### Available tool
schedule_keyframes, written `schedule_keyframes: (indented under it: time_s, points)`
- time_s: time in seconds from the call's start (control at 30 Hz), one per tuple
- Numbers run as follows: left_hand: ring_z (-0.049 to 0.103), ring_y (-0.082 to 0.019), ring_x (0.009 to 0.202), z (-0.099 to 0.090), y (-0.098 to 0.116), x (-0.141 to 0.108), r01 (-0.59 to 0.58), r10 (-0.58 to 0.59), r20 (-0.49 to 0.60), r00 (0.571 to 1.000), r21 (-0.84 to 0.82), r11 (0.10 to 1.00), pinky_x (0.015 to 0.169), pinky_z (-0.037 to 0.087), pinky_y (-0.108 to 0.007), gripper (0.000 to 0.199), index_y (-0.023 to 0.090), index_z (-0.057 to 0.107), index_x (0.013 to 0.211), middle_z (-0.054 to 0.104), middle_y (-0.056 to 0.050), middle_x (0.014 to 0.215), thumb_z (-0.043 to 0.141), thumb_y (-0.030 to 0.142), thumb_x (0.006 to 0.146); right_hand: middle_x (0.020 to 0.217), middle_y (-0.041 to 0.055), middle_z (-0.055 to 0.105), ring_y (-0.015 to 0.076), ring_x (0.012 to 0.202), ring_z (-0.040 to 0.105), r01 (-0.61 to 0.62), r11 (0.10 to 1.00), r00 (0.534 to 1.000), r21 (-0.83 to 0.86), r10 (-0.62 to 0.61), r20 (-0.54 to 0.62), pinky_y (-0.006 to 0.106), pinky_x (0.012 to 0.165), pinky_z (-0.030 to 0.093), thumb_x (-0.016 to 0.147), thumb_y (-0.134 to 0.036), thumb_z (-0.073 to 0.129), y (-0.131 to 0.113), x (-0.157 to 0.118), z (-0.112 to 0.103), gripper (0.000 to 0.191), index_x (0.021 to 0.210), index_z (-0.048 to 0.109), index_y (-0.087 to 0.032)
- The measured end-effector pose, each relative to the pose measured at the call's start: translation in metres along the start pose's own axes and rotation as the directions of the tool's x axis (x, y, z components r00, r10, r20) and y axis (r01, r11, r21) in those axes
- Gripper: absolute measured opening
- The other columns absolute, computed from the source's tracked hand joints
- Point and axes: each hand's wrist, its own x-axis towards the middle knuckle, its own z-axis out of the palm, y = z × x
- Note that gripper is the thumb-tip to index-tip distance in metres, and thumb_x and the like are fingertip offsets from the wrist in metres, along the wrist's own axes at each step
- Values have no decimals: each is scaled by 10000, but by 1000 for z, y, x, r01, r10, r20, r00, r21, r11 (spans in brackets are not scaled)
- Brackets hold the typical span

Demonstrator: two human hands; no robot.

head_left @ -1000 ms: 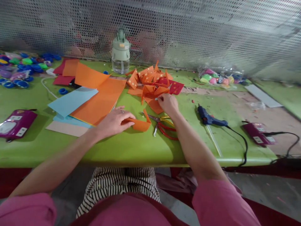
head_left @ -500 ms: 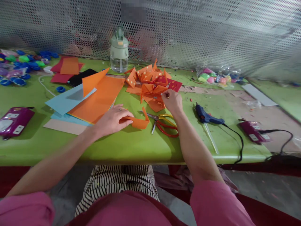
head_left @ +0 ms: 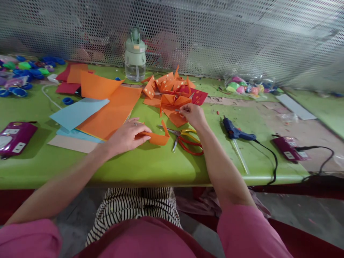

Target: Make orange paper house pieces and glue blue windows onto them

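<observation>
My left hand [head_left: 131, 134] pinches a folded orange paper strip [head_left: 159, 138], whose far end bends upward, low over the green table. My right hand [head_left: 194, 114] is closed in a pinch above the front of a heap of folded orange paper pieces [head_left: 168, 87], some with pale spots. Whatever its fingertips hold is too small to make out. Between my hands lie scissors [head_left: 191, 147] with red handles and a yellow-handled tool [head_left: 189, 133], crossing one another. To the left are large orange sheets [head_left: 115, 111] and a light blue sheet [head_left: 80, 113].
A water bottle [head_left: 135, 57] stands at the back against the perforated metal screen. On the right lie a blue glue gun [head_left: 238, 132] with its cord and a purple power socket [head_left: 288, 148]. Another purple socket [head_left: 17, 138] is at the left.
My right hand has moved slightly left over the orange heap. My left hand keeps hold of the strip. The raised orange sheet on the left has flopped further left and down.
</observation>
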Motion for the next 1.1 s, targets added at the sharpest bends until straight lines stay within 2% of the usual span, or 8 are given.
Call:
schedule_keyframes:
  time_s: [0.13, 0.37, 0.57, 0.67, 0.8, 0.9, 0.97, 1.1]
  points:
    - [713, -182, 955, -1, 0, 0, -3, 3, -8, 1000, -2, 1000, 1130, 469, -472, 158, 233, 688, 985, 776, -16, 953, 599, 363, 970, 843, 52, 740, 137, 664, 642, 17, 999, 1000, 27, -18, 25, 262, 667, 505, 804, -147, 564, 2, 3, 3, 229, 985, 704, -139]
    - [705, -204, 1039, -3, 1, -1, 56, -56, 34, 998, -5, 998, 1153, 443, -491, 179, 255, 695, 1009, 779, -18, 997, 587, 391, 966, 926, 64, 756, 175, 820, 652, 60, 998, 998, 6, -60, 8, 297, 756, 512, 727, -188, 673, 2, 3, 2, 206, 928, 710, -160]
    - [703, -206, 1027, -6, 2, 0, 66, -65, 57, 996, 1, 998, 1165, 424, -505, 189, 252, 688, 1014, 777, -20, 1006, 585, 404, 968, 828, 45, 744, 140, 662, 639, 44, 999, 998, 14, -44, 38, 270, 669, 499, 811, -203, 630, 0, 0, 0, 164, 931, 727, -146]
    - [706, -203, 1011, -4, 0, 0, 51, -51, 31, 998, 8, 999, 1162, 425, -505, 200, 248, 688, 1015, 776, -19, 988, 584, 412, 969, 836, 44, 746, 126, 638, 638, 28, 999, 999, 16, -28, 40, 244, 628, 488, 821, -150, 600, -1, -1, -4, 209, 982, 731, -141]
    - [712, -198, 985, -3, -3, -1, 21, -21, -15, 1000, 8, 1000, 1145, 446, -487, 208, 242, 696, 994, 780, -22, 969, 584, 415, 968, 804, 44, 738, 131, 631, 633, 15, 1000, 1000, -7, -15, 6, 242, 610, 465, 858, -182, 584, -7, -5, -11, 192, 954, 743, -133]
    - [715, -195, 970, -5, -3, -1, 16, -16, -32, 999, 9, 1000, 1146, 446, -480, 211, 242, 700, 978, 782, -19, 956, 586, 419, 966, 776, 36, 731, 142, 660, 626, 28, 999, 999, -36, -29, -29, 257, 651, 457, 842, -235, 644, -12, -16, -17, 153, 894, 749, -137]
    - [714, -195, 961, -7, -2, -1, 17, -16, -38, 999, 10, 1000, 1151, 440, -481, 222, 240, 703, 972, 783, -19, 950, 582, 426, 967, 766, 27, 732, 152, 689, 628, 69, 995, 998, -74, -70, -10, 265, 676, 455, 837, -285, 668, -16, -30, -22, 160, 869, 753, -154]
    - [709, -207, 991, -11, 1, -1, 39, -38, -10, 999, 27, 999, 1167, 414, -500, 248, 246, 709, 979, 785, -20, 976, 564, 447, 974, 846, 15, 754, 161, 756, 654, 221, 964, 961, -149, -190, 200, 270, 718, 463, 840, -287, 663, -19, -73, -34, 128, 863, 761, -208]
